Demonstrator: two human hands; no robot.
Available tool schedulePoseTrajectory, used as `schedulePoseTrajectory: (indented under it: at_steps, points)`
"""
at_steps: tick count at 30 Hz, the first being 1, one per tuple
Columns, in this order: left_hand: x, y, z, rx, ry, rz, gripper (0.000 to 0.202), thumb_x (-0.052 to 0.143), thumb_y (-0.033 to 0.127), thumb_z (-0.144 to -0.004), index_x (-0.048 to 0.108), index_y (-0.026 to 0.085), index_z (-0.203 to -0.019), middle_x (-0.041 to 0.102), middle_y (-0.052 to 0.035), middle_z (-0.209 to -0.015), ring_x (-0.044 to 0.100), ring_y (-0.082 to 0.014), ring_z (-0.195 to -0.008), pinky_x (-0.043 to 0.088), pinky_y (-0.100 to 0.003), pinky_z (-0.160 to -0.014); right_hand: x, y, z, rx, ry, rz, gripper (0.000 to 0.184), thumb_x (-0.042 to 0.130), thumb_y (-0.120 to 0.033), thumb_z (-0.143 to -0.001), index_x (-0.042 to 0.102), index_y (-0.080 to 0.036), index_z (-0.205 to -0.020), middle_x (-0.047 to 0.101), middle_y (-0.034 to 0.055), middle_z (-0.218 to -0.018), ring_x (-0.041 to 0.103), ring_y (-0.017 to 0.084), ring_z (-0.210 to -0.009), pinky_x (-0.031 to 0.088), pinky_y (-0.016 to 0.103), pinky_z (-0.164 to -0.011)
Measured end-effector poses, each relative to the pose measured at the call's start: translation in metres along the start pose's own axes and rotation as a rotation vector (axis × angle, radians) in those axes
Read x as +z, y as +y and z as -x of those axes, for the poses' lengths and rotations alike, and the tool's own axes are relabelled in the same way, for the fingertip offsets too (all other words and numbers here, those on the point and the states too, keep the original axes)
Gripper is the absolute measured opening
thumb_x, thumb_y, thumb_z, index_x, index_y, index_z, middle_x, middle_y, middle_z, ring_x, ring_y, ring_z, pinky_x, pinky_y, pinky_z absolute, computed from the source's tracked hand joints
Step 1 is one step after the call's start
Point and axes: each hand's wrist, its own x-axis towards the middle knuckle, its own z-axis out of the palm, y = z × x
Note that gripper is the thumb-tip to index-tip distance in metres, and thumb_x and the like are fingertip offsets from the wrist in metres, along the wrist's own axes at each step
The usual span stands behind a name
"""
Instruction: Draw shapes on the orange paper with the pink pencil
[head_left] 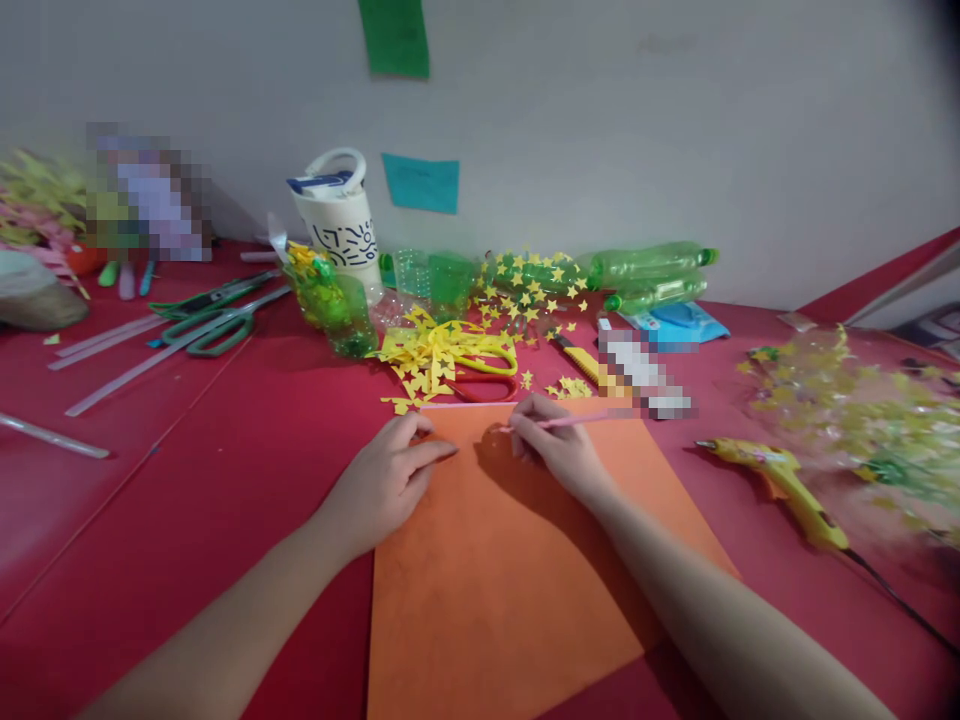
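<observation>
Mid-frame, right hand (pixel 556 452): pinched slim pink stick (pixel 585 418), seemingly marking.
Left hand (pixel 391 478): half-open, empty; orange sheet (pixel 480 610) likely needed steadying next.

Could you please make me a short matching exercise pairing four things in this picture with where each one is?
Things:
1. pink pen-like stick
2. orange sheet
3. glue gun
4. blue note

Places:
A. on the wall
B. partly beneath the left hand and the right hand
C. on the red table, to the right of both hands
D. held in the fingers of the right hand

Right pairs: 1-D, 2-B, 3-C, 4-A
</observation>
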Motion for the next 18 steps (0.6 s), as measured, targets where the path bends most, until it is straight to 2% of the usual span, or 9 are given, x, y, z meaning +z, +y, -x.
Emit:
schedulePoseTrajectory:
  at_steps: [2,6,11,18]
  points:
    - [0.0001,0.0007,0.0000,0.014,0.007,-0.016,0.035,0.042,0.006,-0.086,0.062,0.020,-0.111,0.047,-0.0076,-0.108,0.050,-0.0206,-0.100,0.043,-0.035,-0.086,0.0011,-0.0009,-0.0004,-0.039,0.005,-0.004,0.010,0.052,-0.028,-0.081,0.048,-0.020,-0.075,0.052,-0.0040,-0.054,0.045,0.011,-0.048,0.033,0.023,-0.046]
    - [-0.0003,0.0019,0.0006,0.028,0.007,-0.035,0.036,0.042,0.006,-0.085,0.063,0.021,-0.111,0.047,-0.0072,-0.108,0.050,-0.0208,-0.100,0.044,-0.036,-0.086,0.0010,-0.0030,0.0004,-0.165,-0.033,0.136,0.006,0.054,-0.015,-0.072,0.049,-0.019,-0.069,0.049,-0.0041,-0.058,0.043,0.010,-0.053,0.030,0.022,-0.049]
    - [0.0002,0.0021,0.0011,0.025,0.005,-0.047,0.035,0.043,0.007,-0.085,0.063,0.021,-0.110,0.047,-0.0076,-0.108,0.050,-0.0208,-0.100,0.045,-0.036,-0.086,-0.0009,0.0001,-0.0005,-0.104,0.022,0.178,0.011,0.049,-0.013,-0.073,0.046,-0.019,-0.064,0.050,-0.0039,-0.054,0.043,0.010,-0.049,0.029,0.022,-0.046]
    - [0.0000,0.0063,0.0017,0.012,0.001,-0.072,0.031,0.045,0.012,-0.088,0.063,0.020,-0.112,0.046,-0.0091,-0.112,0.049,-0.0229,-0.103,0.044,-0.039,-0.089,-0.0018,0.0034,0.0002,-0.102,0.041,0.220,0.011,0.051,-0.014,-0.073,0.047,-0.019,-0.064,0.053,-0.0035,-0.053,0.046,0.010,-0.049,0.030,0.021,-0.045]
